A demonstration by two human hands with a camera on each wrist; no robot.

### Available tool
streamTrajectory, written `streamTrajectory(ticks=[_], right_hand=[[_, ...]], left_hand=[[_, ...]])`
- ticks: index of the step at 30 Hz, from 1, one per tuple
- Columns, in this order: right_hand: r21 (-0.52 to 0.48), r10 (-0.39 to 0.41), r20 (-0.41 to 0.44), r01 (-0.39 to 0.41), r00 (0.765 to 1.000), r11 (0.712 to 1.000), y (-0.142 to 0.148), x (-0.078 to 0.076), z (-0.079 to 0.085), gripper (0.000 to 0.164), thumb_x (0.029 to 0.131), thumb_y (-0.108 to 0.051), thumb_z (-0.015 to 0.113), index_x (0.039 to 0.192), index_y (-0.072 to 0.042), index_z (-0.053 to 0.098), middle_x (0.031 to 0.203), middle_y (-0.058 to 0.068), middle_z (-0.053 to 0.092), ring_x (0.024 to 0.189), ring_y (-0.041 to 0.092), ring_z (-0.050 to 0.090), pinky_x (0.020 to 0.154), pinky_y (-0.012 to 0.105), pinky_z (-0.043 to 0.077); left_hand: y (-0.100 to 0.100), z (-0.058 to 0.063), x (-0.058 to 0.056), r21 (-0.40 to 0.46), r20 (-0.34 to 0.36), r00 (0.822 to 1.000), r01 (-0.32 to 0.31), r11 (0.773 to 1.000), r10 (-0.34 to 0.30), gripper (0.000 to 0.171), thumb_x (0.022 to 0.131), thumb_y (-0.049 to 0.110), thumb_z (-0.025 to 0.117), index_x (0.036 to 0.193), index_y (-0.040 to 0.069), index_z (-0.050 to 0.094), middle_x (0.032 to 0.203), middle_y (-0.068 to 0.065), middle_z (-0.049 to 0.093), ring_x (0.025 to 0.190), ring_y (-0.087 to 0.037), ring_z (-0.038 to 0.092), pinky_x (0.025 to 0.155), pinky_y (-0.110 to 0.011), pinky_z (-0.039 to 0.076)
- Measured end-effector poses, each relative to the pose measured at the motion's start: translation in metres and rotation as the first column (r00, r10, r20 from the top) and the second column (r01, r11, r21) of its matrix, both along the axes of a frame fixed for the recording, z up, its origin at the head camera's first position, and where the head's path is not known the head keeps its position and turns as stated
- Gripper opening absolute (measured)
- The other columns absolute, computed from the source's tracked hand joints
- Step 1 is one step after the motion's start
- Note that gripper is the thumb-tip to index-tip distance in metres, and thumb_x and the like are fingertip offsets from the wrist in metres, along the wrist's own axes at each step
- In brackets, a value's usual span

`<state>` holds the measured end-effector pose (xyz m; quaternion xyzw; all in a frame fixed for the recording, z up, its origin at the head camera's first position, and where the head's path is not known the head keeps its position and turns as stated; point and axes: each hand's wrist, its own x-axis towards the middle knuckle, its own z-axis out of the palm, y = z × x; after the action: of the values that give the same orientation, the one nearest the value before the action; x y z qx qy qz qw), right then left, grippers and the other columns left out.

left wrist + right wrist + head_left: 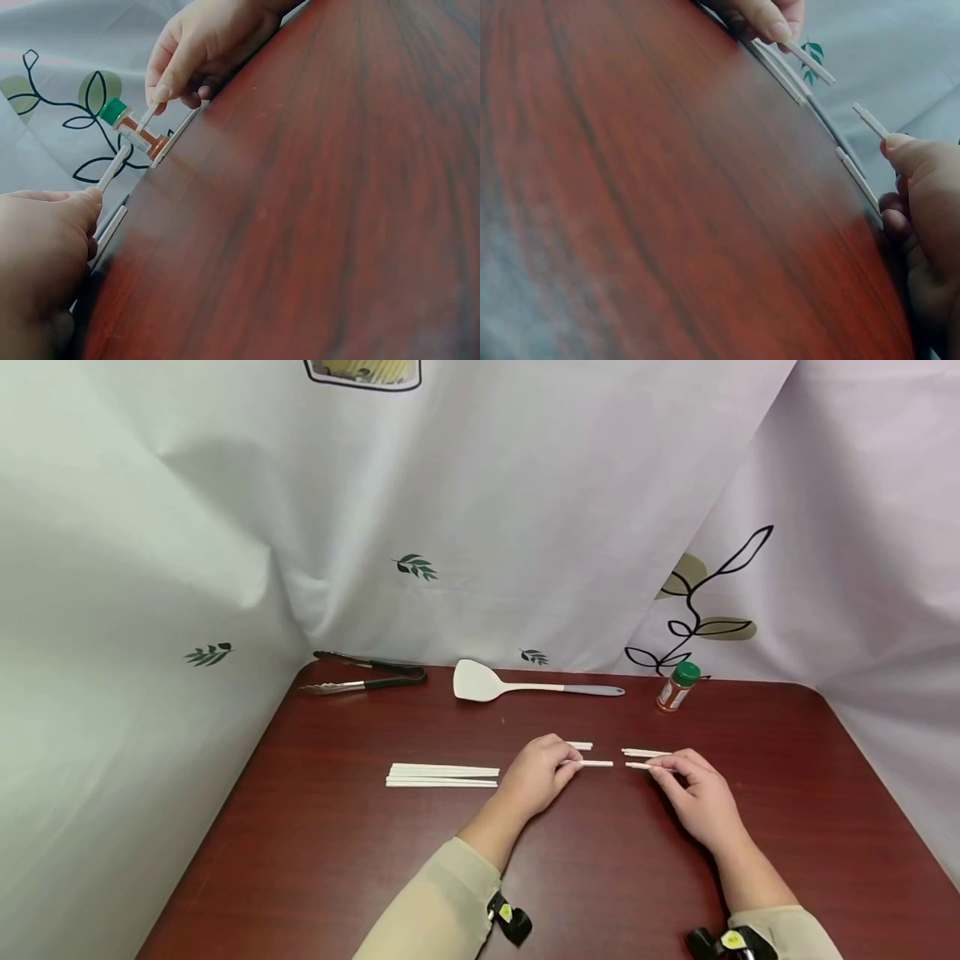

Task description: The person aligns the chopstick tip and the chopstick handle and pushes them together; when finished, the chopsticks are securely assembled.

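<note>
My left hand (536, 774) pinches a thin white stick (597, 763) between thumb and fingers, its free end pointing right. Facing it across a small gap, another thin white stick (637, 766) is pinched by my right hand (701, 797). In the right wrist view, the right-hand stick (870, 120) has a narrower, stepped tip, and the left-hand stick (814, 64) ends bluntly, apart from it. Both sticks are held just above the table. Behind each hand lie more white sticks, at the left (581, 746) and at the right (645, 752), partly covered by the hands.
On the brown table (592, 877), several white sticks (442, 775) lie side by side left of my left hand. Along the back are black-handled tongs (367, 681), a white spatula (480, 682) and a green-capped spice jar (677, 687). A pale curtain (487, 527) hangs behind.
</note>
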<state>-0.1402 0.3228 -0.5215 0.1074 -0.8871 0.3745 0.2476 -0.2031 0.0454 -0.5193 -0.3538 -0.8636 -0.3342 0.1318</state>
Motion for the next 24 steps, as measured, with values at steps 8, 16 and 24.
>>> streamTrajectory(ticks=[8, 16, 24], right_hand=[[0.065, 0.055, -0.192, -0.043, 0.98, 0.997, -0.001, -0.004, -0.002, 0.027, 0.076, 0.01, 0.087, 0.095, -0.008, 0.083, 0.094, 0.007, 0.064, 0.083, 0.016, 0.059, 0.081, 0.012, 0.042], [0.163, 0.064, -0.243, -0.025, 0.968, 0.986, 0.009, -0.013, -0.004, 0.021, 0.076, 0.001, 0.087, 0.094, -0.008, 0.084, 0.101, 0.017, 0.065, 0.097, 0.044, 0.053, 0.089, 0.051, 0.033], [0.18, 0.019, -0.174, 0.013, 0.984, 0.984, 0.013, -0.014, -0.007, 0.024, 0.077, 0.003, 0.089, 0.096, -0.01, 0.085, 0.11, 0.02, 0.063, 0.105, 0.049, 0.049, 0.091, 0.058, 0.031]], left_hand=[[-0.002, -0.002, -0.001, 0.021, -0.17, 0.981, -0.088, 0.996, 0.09, 0.007, 0.095, 0.025, 0.083, 0.097, 0.018, 0.084, 0.093, 0.006, 0.073, 0.088, -0.016, 0.066, 0.084, -0.028, 0.053], [-0.004, -0.002, -0.003, 0.012, -0.213, 0.946, -0.247, 0.969, 0.244, 0.006, 0.091, 0.028, 0.087, 0.095, 0.024, 0.086, 0.095, 0.008, 0.072, 0.09, -0.018, 0.062, 0.082, -0.035, 0.052], [-0.003, -0.003, -0.006, -0.055, -0.172, 0.944, -0.293, 0.955, 0.28, 0.005, 0.093, 0.031, 0.085, 0.095, 0.026, 0.087, 0.097, 0.009, 0.071, 0.093, -0.018, 0.062, 0.082, -0.036, 0.05]])
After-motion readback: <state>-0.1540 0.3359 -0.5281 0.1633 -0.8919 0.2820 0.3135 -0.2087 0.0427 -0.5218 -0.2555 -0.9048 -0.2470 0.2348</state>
